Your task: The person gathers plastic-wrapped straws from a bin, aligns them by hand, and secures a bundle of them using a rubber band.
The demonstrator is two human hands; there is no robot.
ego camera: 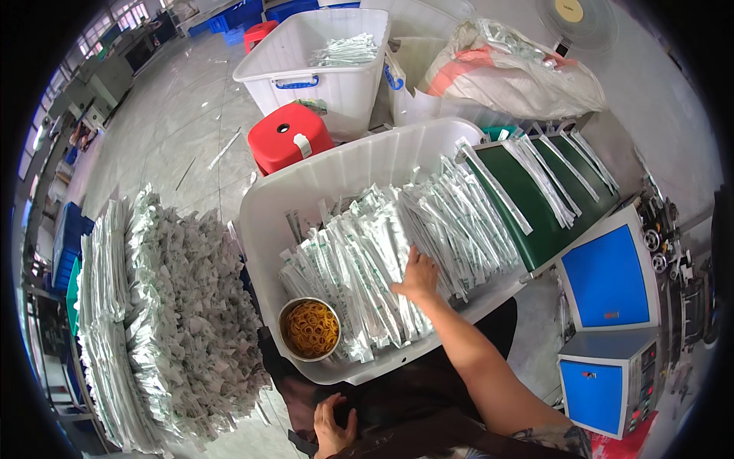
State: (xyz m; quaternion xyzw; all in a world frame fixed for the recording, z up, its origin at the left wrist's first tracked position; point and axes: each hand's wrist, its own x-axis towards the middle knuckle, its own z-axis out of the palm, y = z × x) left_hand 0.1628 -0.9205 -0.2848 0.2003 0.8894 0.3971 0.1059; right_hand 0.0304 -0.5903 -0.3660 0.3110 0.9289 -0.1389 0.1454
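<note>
A white plastic tub [367, 158] before me holds many long, thin wrapped packets [361, 269] with green print, lying side by side. My right hand [418, 275] rests on the packets near the tub's middle, fingers pointing away from me; whether it grips any, I cannot tell. Below the tub's near rim, my left hand [332, 424] is held over my lap, fingers apart and holding nothing. A round metal tin [285, 338] of yellow rubber bands [312, 330] sits in the near left corner of the tub.
Tall stacks of bundled packets [166, 321] stand at left. A green conveyor belt [510, 183] bearing several packets reaches the tub's right end, beside blue-doored machine cabinets [608, 281]. Beyond are a red stool [289, 137], another white tub [344, 86] and a woven sack [510, 80].
</note>
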